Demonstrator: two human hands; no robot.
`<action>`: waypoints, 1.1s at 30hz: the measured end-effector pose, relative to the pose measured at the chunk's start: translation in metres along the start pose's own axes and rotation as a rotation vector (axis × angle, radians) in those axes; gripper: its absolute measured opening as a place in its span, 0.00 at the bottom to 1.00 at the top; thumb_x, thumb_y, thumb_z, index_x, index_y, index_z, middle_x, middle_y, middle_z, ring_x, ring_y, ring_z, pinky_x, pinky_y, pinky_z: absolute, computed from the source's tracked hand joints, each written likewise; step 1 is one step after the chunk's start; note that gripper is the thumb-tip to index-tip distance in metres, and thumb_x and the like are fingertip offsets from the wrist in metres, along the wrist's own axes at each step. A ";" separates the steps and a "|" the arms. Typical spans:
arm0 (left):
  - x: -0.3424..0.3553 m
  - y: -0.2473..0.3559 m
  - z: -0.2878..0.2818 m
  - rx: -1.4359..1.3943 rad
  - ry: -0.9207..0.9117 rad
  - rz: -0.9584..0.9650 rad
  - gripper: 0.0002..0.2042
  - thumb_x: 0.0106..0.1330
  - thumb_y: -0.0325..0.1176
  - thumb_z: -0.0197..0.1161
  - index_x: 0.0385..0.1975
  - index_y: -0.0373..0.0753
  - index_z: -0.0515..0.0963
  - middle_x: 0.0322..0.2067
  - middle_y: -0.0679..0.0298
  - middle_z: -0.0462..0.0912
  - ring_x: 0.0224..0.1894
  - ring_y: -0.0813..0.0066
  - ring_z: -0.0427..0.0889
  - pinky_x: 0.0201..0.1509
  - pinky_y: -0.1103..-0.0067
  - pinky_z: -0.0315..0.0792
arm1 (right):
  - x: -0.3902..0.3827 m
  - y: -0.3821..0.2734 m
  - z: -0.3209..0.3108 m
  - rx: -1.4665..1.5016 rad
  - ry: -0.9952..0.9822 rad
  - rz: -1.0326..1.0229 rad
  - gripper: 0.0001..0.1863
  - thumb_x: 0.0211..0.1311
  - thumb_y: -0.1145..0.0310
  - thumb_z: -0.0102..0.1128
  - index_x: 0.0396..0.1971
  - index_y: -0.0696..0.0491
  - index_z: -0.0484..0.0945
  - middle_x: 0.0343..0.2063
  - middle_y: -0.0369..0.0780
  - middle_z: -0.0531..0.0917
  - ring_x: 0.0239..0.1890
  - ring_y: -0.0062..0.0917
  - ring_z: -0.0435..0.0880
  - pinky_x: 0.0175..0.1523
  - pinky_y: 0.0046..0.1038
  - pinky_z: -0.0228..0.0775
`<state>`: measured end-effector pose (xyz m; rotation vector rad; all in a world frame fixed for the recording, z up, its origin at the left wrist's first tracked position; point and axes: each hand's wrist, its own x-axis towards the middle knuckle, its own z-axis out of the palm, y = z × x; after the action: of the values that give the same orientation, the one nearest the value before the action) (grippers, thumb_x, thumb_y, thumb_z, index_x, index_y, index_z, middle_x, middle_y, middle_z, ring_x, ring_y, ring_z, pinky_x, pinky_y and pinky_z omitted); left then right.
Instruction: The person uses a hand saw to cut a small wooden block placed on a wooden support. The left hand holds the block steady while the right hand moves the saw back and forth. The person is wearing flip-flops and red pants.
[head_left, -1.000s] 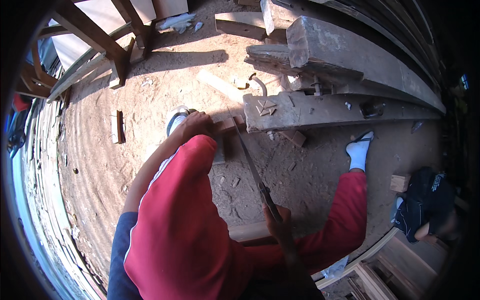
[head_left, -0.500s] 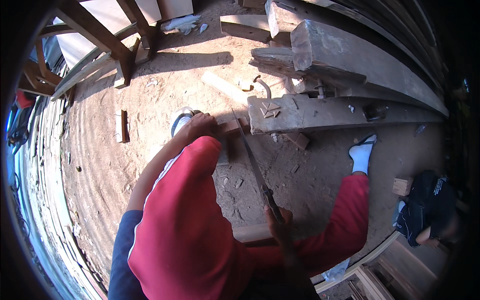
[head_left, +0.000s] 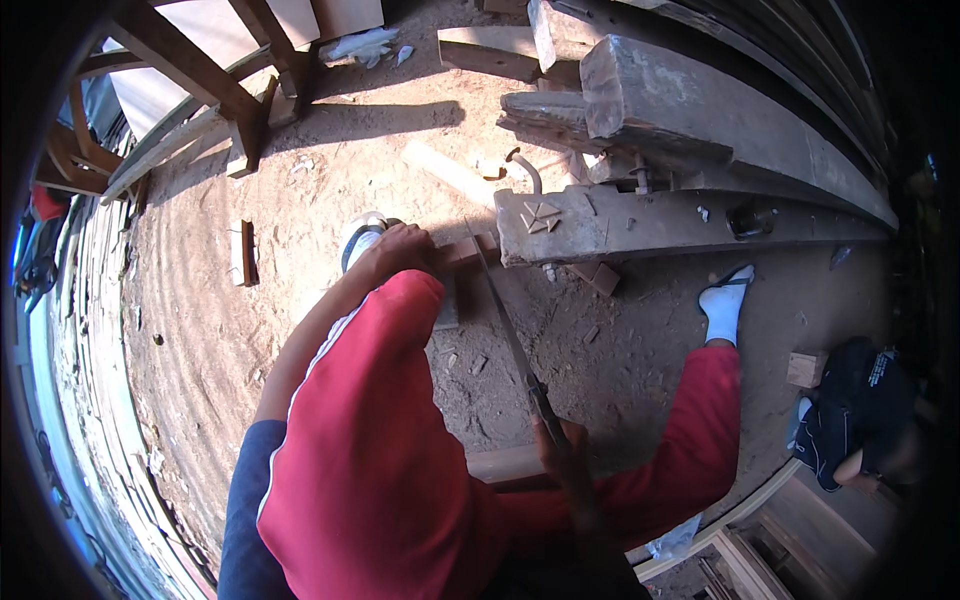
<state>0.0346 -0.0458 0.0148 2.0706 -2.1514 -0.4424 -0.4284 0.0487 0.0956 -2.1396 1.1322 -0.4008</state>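
Observation:
My right hand [head_left: 562, 442] is wrapped round the handle of a handsaw [head_left: 515, 345]. The long narrow blade slants away from me, its far end lying across a small reddish-brown wooden block [head_left: 458, 253]. Over the left part of that block my left hand [head_left: 400, 248] is closed, pressing it down near my left foot; the fingertips are partly hidden. The block's right end meets the near end of a thick, weathered timber beam [head_left: 650, 222]. Several small wooden pieces [head_left: 540, 216] rest on top of the beam.
More heavy timbers [head_left: 690, 95] are stacked at the far right. A wooden frame [head_left: 190, 70] stands far left. On the sandy ground lie a pale wood strip [head_left: 450, 172] and a short wood piece [head_left: 243, 253]. Another person [head_left: 855, 415] sits low at the right, near wooden framing [head_left: 750, 560].
Very little differs. The saw stays across the block with its handle almost in the same spot, and the left hand has kept its place. The view has shifted slightly.

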 end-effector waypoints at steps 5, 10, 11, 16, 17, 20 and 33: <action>0.009 0.003 0.007 0.028 -0.013 0.015 0.22 0.77 0.50 0.51 0.30 0.45 0.89 0.31 0.54 0.90 0.38 0.51 0.89 0.50 0.62 0.80 | -0.031 -0.005 -0.006 -0.194 0.137 -0.122 0.21 0.74 0.62 0.64 0.19 0.53 0.76 0.14 0.36 0.75 0.17 0.31 0.74 0.26 0.40 0.62; 0.001 -0.003 0.003 0.027 -0.077 -0.023 0.24 0.77 0.51 0.51 0.29 0.43 0.89 0.31 0.53 0.89 0.39 0.52 0.89 0.52 0.62 0.80 | 0.031 -0.050 0.000 0.266 0.064 0.260 0.20 0.73 0.62 0.65 0.20 0.54 0.77 0.14 0.38 0.76 0.18 0.31 0.75 0.27 0.38 0.62; 0.006 0.008 -0.006 -0.006 -0.090 -0.057 0.25 0.77 0.52 0.51 0.29 0.43 0.89 0.31 0.52 0.89 0.40 0.52 0.89 0.52 0.62 0.80 | 0.032 -0.033 0.004 0.332 0.001 0.314 0.20 0.73 0.62 0.66 0.20 0.54 0.77 0.14 0.39 0.75 0.18 0.31 0.75 0.27 0.38 0.62; 0.004 0.033 -0.040 -0.028 -0.155 -0.169 0.26 0.77 0.53 0.50 0.29 0.43 0.90 0.32 0.52 0.90 0.40 0.53 0.89 0.53 0.63 0.79 | -0.009 -0.014 -0.012 0.244 -0.024 0.253 0.21 0.73 0.61 0.65 0.19 0.55 0.75 0.13 0.39 0.72 0.19 0.23 0.71 0.27 0.37 0.61; 0.003 0.034 -0.042 -0.021 -0.162 -0.169 0.26 0.77 0.53 0.50 0.29 0.43 0.90 0.32 0.52 0.90 0.40 0.53 0.89 0.53 0.63 0.79 | -0.017 -0.014 -0.014 0.168 0.016 0.155 0.21 0.73 0.61 0.64 0.19 0.55 0.75 0.13 0.38 0.72 0.19 0.21 0.70 0.27 0.36 0.60; 0.002 0.025 -0.034 -0.013 -0.165 -0.160 0.26 0.77 0.53 0.50 0.29 0.43 0.90 0.32 0.52 0.90 0.40 0.53 0.89 0.53 0.63 0.79 | -0.009 -0.034 -0.024 0.252 -0.027 0.289 0.22 0.74 0.60 0.64 0.19 0.55 0.74 0.13 0.37 0.69 0.20 0.16 0.68 0.26 0.35 0.59; 0.002 0.036 -0.057 -0.028 -0.200 -0.183 0.27 0.77 0.55 0.50 0.30 0.43 0.90 0.32 0.53 0.90 0.40 0.53 0.89 0.52 0.64 0.79 | -0.019 -0.005 -0.010 -0.016 0.085 -0.057 0.20 0.75 0.63 0.62 0.22 0.56 0.76 0.13 0.40 0.72 0.19 0.21 0.69 0.25 0.37 0.60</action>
<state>0.0163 -0.0543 0.0792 2.3064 -2.0495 -0.7254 -0.4419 0.0622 0.1077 -2.1911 1.1265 -0.5149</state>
